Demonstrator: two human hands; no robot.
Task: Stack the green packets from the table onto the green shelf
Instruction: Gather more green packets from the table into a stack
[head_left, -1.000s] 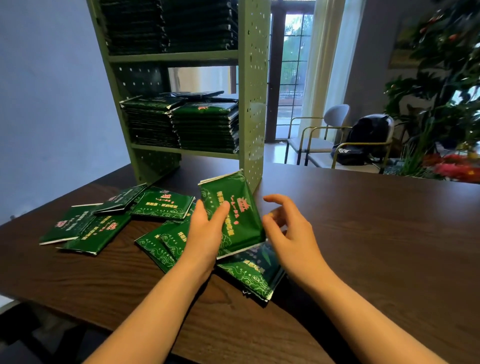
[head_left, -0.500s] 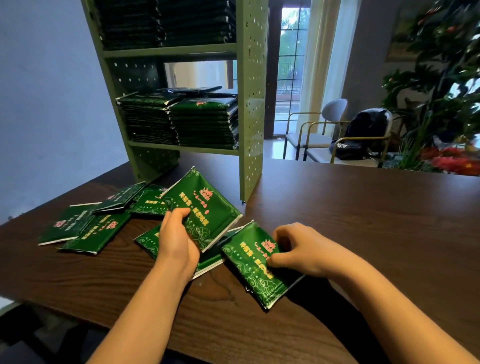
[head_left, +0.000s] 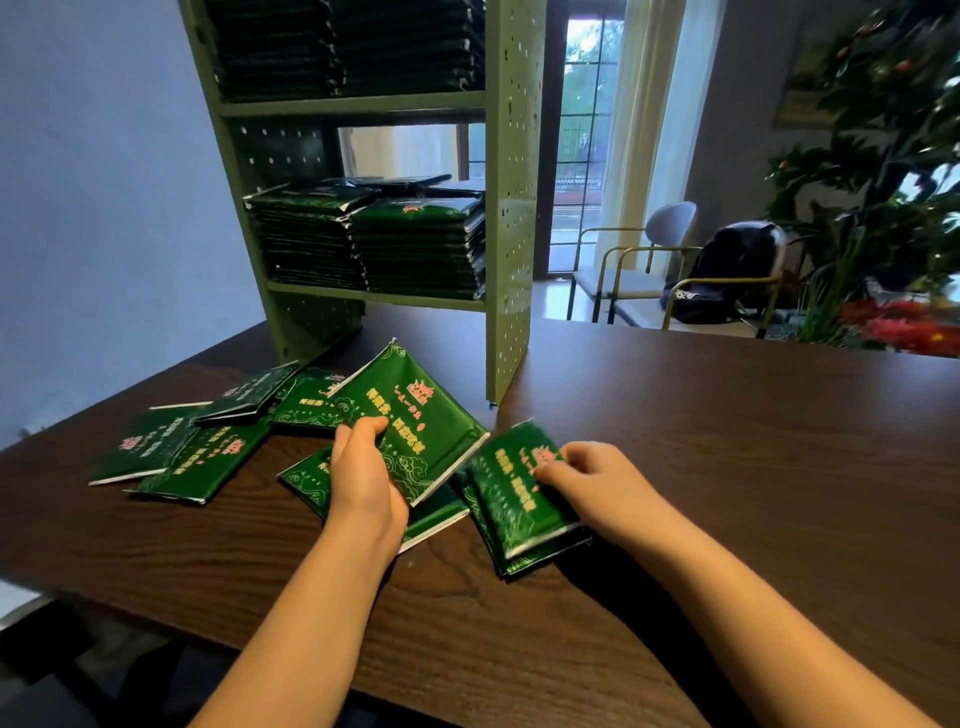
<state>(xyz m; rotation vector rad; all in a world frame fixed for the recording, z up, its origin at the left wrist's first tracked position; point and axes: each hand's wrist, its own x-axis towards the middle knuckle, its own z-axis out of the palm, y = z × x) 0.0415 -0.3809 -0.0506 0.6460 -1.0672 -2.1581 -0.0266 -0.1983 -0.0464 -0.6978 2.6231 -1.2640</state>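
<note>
My left hand (head_left: 363, 478) grips a green packet (head_left: 421, 415) by its near corner and holds it tilted above the dark wooden table (head_left: 727, 467). My right hand (head_left: 597, 480) pinches a second green packet (head_left: 514, 493), which lies on another packet at the table's front. One more packet (head_left: 311, 475) sits partly under my left hand. Several loose packets (head_left: 197, 447) are spread to the left. The green shelf (head_left: 506, 208) stands behind them, with two stacks of packets (head_left: 415, 249) on its middle level and more on the level above.
Two chairs (head_left: 649, 260), one with a black bag (head_left: 727, 275), stand beyond the table's far edge. A plant with red flowers (head_left: 893, 208) fills the right. A blue wall is to the left of the shelf.
My left hand lowered and tilted its packet to the left. My right hand came down onto the packet at the front, took hold of it and lifted its far end.
</note>
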